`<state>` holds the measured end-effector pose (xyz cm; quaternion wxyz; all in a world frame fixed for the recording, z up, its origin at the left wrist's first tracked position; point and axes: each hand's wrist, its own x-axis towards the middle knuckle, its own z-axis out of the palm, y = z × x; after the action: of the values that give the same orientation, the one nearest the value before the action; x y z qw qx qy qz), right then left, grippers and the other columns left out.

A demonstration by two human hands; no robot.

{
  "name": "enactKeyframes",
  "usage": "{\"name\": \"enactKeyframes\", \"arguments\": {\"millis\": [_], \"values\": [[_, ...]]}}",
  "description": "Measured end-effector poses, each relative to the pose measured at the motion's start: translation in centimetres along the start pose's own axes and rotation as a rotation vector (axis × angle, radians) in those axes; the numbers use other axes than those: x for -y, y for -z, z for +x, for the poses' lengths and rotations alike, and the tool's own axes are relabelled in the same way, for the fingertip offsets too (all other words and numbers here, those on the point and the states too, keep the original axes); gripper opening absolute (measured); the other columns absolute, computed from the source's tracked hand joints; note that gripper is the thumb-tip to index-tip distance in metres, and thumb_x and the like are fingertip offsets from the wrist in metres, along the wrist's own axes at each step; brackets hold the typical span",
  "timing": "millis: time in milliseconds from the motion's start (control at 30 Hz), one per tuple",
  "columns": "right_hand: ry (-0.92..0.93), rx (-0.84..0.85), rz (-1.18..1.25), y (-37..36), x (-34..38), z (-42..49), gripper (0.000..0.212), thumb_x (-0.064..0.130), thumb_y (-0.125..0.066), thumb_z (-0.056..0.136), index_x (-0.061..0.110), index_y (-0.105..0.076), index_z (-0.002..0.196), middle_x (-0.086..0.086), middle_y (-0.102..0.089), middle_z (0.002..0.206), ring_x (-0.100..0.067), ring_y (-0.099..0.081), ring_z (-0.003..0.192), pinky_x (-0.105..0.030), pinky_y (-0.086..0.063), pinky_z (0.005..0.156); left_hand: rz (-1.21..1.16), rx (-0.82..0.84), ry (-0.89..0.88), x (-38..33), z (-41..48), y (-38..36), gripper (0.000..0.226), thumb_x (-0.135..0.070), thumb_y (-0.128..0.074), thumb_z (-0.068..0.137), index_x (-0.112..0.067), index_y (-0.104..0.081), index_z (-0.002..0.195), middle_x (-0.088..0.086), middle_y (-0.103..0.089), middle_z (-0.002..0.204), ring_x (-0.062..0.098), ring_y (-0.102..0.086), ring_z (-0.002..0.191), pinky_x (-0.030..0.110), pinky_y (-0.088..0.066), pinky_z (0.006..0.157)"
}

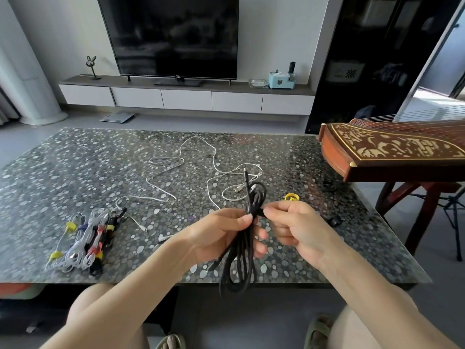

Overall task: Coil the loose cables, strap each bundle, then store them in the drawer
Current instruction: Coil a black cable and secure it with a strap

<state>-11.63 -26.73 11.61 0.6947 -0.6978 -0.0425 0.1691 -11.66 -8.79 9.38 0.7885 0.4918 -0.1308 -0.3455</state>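
- Left hand [221, 235]: fingers and thumb curled round the middle of the black cable coil [241, 263], held upright above the near edge of the worktop [75, 159].
- Right hand [294, 227]: fingers curled, thumb and forefinger pinching a short black piece [260, 212] against the coil just above the left thumb. Cannot tell whether it is a strap or a cable end.
- Coil: 1 plug end sticks up above the loops. The lower loops hang below the worktop edge.
- Yellow strap roll [292, 197]: on the worktop just behind the right hand, partly hidden by it.
- Loose white cables [198, 157]: sprawled uncoiled mid-worktop, behind both hands.
- Strapped bundles [85, 243]: a row at near left, with yellow, red and dark straps.
- 2 small dark items [336, 220] at right, too small to identify.
- Television [171, 36]: bezel mark unreadable.
- Zither [392, 152]: cut off at right frame edge.
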Motion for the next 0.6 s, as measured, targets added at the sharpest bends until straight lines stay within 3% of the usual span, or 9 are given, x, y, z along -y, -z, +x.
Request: {"name": "enactKeyframes", "arguments": {"millis": [100, 167, 300, 400, 500, 600], "values": [[-0.02, 0.031, -0.039, 0.6, 0.4, -0.1, 0.017, 0.008, -0.052, 0.095, 0.011, -0.064, 0.084, 0.01, -0.027, 0.048, -0.005, -0.02, 0.04, -0.016, -0.018, 0.037, -0.004, -0.008, -0.025, 0.4, 0.2, 0.0, 0.015, -0.009, -0.045, 0.093, -0.001, -0.048, 0.106, 0.0, -0.052, 0.07, 0.015, -0.051, 0.056, 0.03, -0.05, 0.06], [-0.07, 0.015, -0.059, 0.7, 0.7, -0.2, 0.015, 0.006, -0.051, 0.096, 0.008, -0.059, 0.084, 0.011, -0.027, 0.046, -0.003, -0.02, 0.038, -0.016, -0.017, 0.037, 0.087, -0.149, -0.036, 0.7, 0.6, -0.2, 0.006, -0.007, -0.046, 0.095, -0.003, -0.047, 0.099, 0.0, -0.049, 0.065, 0.012, -0.044, 0.05, 0.027, -0.045, 0.053], [-0.073, -0.142, -0.118, -0.4, 0.5, -0.2, 0.017, 0.004, -0.053, 0.094, 0.006, -0.058, 0.078, 0.01, -0.03, 0.042, -0.004, -0.022, 0.036, -0.017, -0.018, 0.036, 0.613, -0.594, -0.044, 1.0, 2.3, -0.9, 0.02, -0.007, -0.046, 0.097, -0.008, -0.048, 0.077, 0.0, -0.051, 0.058, 0.012, -0.041, 0.044, 0.028, -0.039, 0.046], [-0.026, -0.226, -0.045, -2.1, 0.0, 0.2, 0.02, 0.003, -0.052, 0.093, 0.007, -0.06, 0.076, 0.01, -0.031, 0.041, -0.006, -0.022, 0.038, -0.02, -0.017, 0.037, 0.981, -0.753, -0.07, 0.8, 3.8, -1.3, 0.022, -0.009, -0.043, 0.095, -0.014, -0.046, 0.073, 0.0, -0.053, 0.062, 0.012, -0.044, 0.047, 0.025, -0.037, 0.046], [-0.044, -0.226, 0.093, -1.9, -0.3, 0.3, 0.013, 0.003, -0.053, 0.094, 0.005, -0.061, 0.083, 0.01, -0.031, 0.043, -0.005, -0.023, 0.038, -0.019, -0.019, 0.036, 0.857, -0.705, -0.096, 0.8, 4.1, -1.2, 0.006, -0.008, -0.042, 0.096, -0.013, -0.04, 0.093, 0.004, -0.057, 0.066, 0.007, -0.047, 0.041, 0.021, -0.036, 0.04], [-0.089, -0.2, 0.181, -0.4, -0.4, 0.4, 0.006, 0.004, -0.054, 0.093, 0.004, -0.06, 0.092, 0.01, -0.027, 0.045, -0.004, -0.022, 0.038, -0.017, -0.021, 0.034, 0.756, -0.599, -0.192, 0.8, 3.5, -0.7, 0.022, -0.009, -0.047, 0.096, -0.022, -0.029, 0.097, 0.008, -0.057, 0.072, 0.015, -0.052, 0.042, 0.021, -0.036, 0.037]]}}
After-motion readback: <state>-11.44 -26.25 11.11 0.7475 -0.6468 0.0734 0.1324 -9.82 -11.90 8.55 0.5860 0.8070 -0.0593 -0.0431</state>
